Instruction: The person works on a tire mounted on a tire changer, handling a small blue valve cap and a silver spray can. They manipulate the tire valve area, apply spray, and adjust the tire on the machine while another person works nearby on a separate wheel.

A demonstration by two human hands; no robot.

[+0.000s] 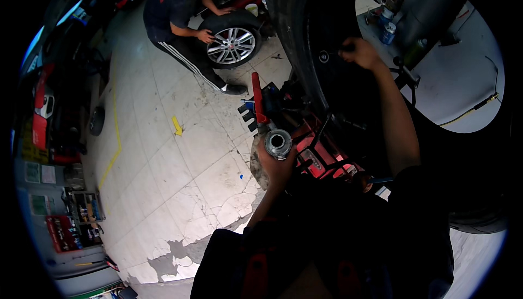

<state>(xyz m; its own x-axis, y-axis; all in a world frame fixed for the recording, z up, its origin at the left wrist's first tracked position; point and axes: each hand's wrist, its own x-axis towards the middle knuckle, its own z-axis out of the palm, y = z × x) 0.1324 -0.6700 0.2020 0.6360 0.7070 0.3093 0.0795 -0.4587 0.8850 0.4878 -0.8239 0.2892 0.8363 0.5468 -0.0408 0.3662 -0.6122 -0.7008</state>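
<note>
My left hand (277, 170) is closed around a grey, ring-shaped metal piece (278, 142) with a dark round hole in its middle. A red bar (259, 98) rises just beyond that piece, and red machine parts (318, 160) lie to its right. Up and to the right, my right hand (360, 54) is curled in a fist in front of a large dark tyre (297, 32). Whatever its fingers hold is lost in the dark. A small round pale-rimmed mark (323, 56) shows just left of that fist.
Across the tiled floor (163, 168), another person (177, 21) bends over a wheel with a silver rim (233, 47). Blue cans (388, 33) stand beyond the round opening at right. A tool rack (87, 206) and a red tool case (64, 233) line the left.
</note>
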